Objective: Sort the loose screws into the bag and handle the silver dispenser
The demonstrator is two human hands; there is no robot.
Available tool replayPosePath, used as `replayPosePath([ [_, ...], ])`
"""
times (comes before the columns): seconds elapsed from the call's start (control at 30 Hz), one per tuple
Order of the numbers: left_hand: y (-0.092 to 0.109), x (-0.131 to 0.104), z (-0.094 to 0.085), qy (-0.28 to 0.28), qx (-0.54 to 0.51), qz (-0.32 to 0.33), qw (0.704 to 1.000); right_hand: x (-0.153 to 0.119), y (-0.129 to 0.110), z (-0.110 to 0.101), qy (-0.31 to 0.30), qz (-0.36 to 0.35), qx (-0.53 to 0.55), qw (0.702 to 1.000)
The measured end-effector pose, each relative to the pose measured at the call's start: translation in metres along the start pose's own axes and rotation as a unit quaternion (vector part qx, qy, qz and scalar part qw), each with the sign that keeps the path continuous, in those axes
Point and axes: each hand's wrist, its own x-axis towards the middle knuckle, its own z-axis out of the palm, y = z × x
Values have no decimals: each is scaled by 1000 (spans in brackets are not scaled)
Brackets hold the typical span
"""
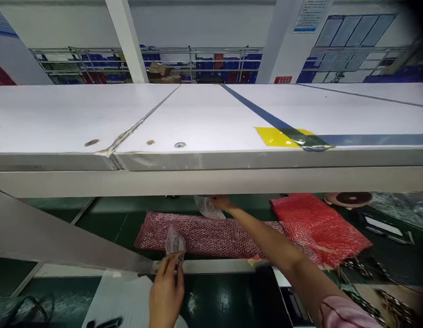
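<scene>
My left hand [167, 288] is low in the middle, fingers pinched on a small clear plastic bag [175, 240] that stands up above the fingertips. Whatever lies inside this bag is too small to make out. My right hand [221, 202] reaches far under the white shelf's front edge, closed on another clear plastic bag [208, 208]. Its fingertips are partly hidden. Beneath both hands lies a long strip of pink bubble wrap [211, 236]. A brighter red bubble wrap sheet [317, 223] lies to the right of my right forearm.
The white tabletop [211, 114] crosses above my hands, marked with blue and yellow tape [276, 136]. A slanted grey beam [68, 232] is at left. A white sheet [119, 296] lies at lower left. Dark metal chains [365, 269] are at right. Shelving with blue bins [228, 64] stands behind.
</scene>
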Motion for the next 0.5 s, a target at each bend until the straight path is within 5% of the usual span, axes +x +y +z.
replayPosePath([
  [0.1, 11, -9, 4, 26, -44, 39, 998, -24, -1, 2, -24, 21, 59, 998],
  [0.3, 43, 0, 7, 86, -66, 140, 984, -118, 5, 17, -94, 5, 196, 976],
  [0.5, 36, 3, 28, -112, -34, 222, 968, -185, 41, 63, -162, 14, 253, 954],
])
